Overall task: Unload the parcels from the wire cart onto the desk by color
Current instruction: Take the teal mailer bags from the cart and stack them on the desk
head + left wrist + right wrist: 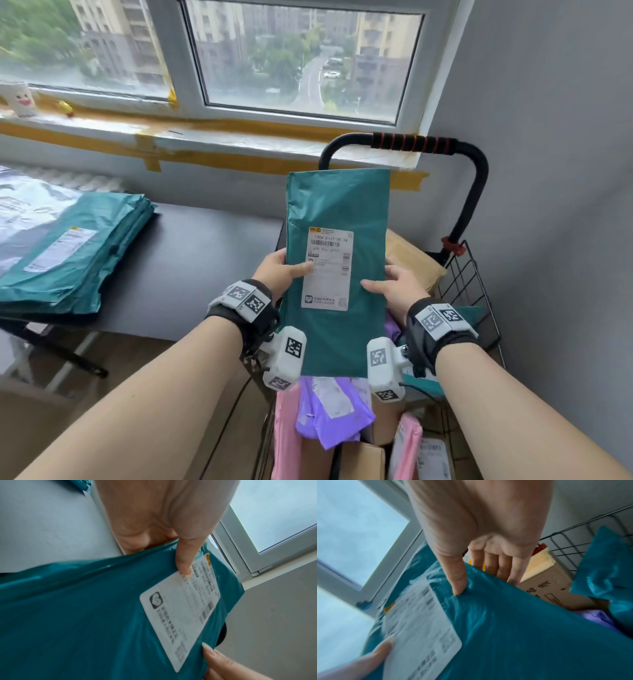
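The green bag is up in the air, standing tall, right over the cart and just right of the counter. It is a thin plastic mail bag with a white label stuck on its front. It looks flat and light, and the plastic looks smooth and a bit shiny, so I think it could slide out of a weak hold. It seems soft too, and the wrist views show small wrinkles under the thumbs, so it would likely flop if held by one corner only. The best place to hold it looks like the two long sides near the middle, and that is where it is held. The left hand pinches the left side, thumb on the front at the edge of the label. How its other fingers lie behind the bag I cannot tell. The right hand pinches the right side, thumb on the front and fingers behind. On the counter to the left lies a pile of green bags, so I think this one belongs on top of it. Laid down flat, it should stay put. Below the hands the cart still has purple bags, pink bags and brown boxes in it. Far behind are a window and a grey wall.
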Tool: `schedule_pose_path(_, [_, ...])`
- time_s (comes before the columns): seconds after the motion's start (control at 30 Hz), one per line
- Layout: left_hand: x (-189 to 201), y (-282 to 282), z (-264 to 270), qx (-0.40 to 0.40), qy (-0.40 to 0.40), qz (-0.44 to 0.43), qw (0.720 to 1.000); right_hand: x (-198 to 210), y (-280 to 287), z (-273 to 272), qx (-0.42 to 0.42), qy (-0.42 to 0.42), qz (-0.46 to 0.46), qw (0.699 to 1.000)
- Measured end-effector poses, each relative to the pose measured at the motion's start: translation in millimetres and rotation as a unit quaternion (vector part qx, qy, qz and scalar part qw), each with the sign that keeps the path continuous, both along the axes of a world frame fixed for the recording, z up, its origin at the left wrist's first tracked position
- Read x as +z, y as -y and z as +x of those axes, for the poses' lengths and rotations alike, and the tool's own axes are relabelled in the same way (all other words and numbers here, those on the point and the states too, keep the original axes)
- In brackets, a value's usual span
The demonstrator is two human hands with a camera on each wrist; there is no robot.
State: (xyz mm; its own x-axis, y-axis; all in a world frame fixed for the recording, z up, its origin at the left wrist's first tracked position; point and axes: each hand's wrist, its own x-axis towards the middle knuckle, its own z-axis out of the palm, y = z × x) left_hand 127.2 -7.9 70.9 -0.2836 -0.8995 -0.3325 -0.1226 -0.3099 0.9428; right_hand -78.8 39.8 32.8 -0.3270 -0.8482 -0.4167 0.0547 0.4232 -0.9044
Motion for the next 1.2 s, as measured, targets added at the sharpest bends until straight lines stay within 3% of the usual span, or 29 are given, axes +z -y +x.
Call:
schedule_pose_path(0.17, [-6, -8, 59, 0.050, 0.033, -0.021, 0.998, 20, -12, 63, 0.008, 0.005, -0.023, 1.000])
schedule_pose_path(0.43, [-5, -5, 211, 0.167, 0.108, -0.057, 0.978, 52, 4, 224, 0.049, -0.016, -0.075, 0.996])
schedule_pose_path(0.53, [-9, -8, 278, 0.206, 0.156, -0.077, 0.963, 58, 10, 277, 0.054, 0.043, -0.065, 0.995])
schedule_pose_path(0.83, [3, -36, 427, 0.342, 0.213, -0.065, 0.913, 74, 29, 419, 0.273, 0.043, -0.030, 0.961])
schedule_pose_path(1.2, [6, 21, 514, 0.433, 0.259, -0.085, 0.859, 44, 119, 512, 0.211, -0.049, -0.057, 0.975])
